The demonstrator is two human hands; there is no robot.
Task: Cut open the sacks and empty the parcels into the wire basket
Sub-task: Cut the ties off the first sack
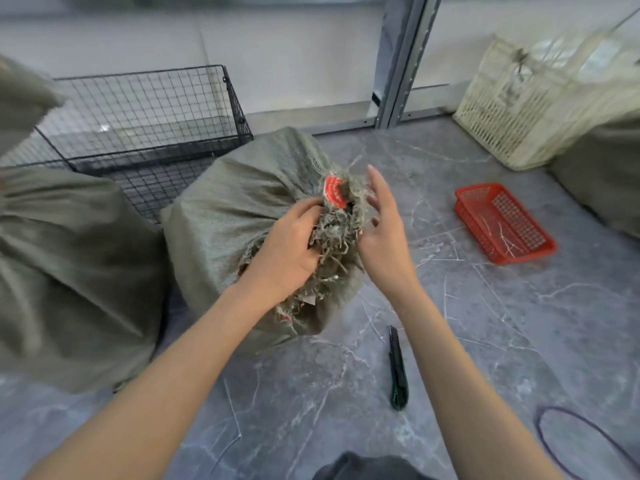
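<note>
Left hand (287, 244) gripped the frayed mouth of the middle sack (239, 206), my right hand (384, 230) slack-fingered beside it. I judged it opened, not yet emptied; the wire basket (145, 105) behind that sack showed no parcels.

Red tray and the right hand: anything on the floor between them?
Head view: only grey floor with a few loose white threads between the right hand and the red tray. The knife lies nearer the person.
</note>
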